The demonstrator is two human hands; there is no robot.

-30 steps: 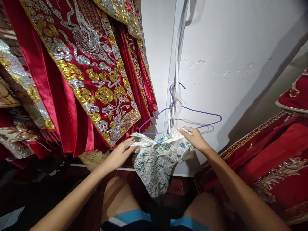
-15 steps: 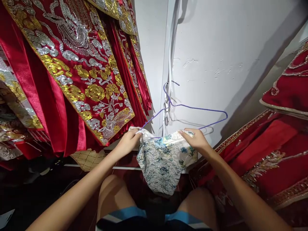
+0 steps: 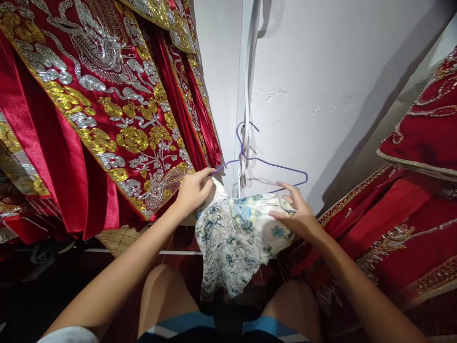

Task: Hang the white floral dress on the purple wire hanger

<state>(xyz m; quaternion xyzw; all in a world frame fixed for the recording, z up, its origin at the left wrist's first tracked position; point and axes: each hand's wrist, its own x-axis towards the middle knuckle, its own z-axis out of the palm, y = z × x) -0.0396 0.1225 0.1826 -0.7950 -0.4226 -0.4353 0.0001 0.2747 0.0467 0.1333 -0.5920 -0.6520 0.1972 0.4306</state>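
Note:
A floral garment (image 3: 228, 243), white with blue and green print and a crinkled body, hangs in front of me below a thin purple hanger (image 3: 271, 164). The hanger's hook is up at the white pole, and its lower left part is hidden by hand and cloth. My left hand (image 3: 194, 191) is closed on the garment's upper left corner and the hanger's left arm. At the upper right edge, my right hand (image 3: 300, 214) has its thumb over the cloth and its blurred index finger raised apart; its other fingers are largely hidden. The hanger's right end sticks out past the cloth.
Red costumes (image 3: 132, 109) with gold and silver sequins hang close on the left. More beaded red clothing (image 3: 400, 219) hangs on the right. A white pole (image 3: 246, 71) stands against the pale wall (image 3: 314, 62). My knees (image 3: 167, 290) are just below the garment.
My left hand has moved up along the hanger's left arm. My right index finger has lifted from the cloth. The garment's lower end has swung a little left, and the hanger's right end has dropped slightly.

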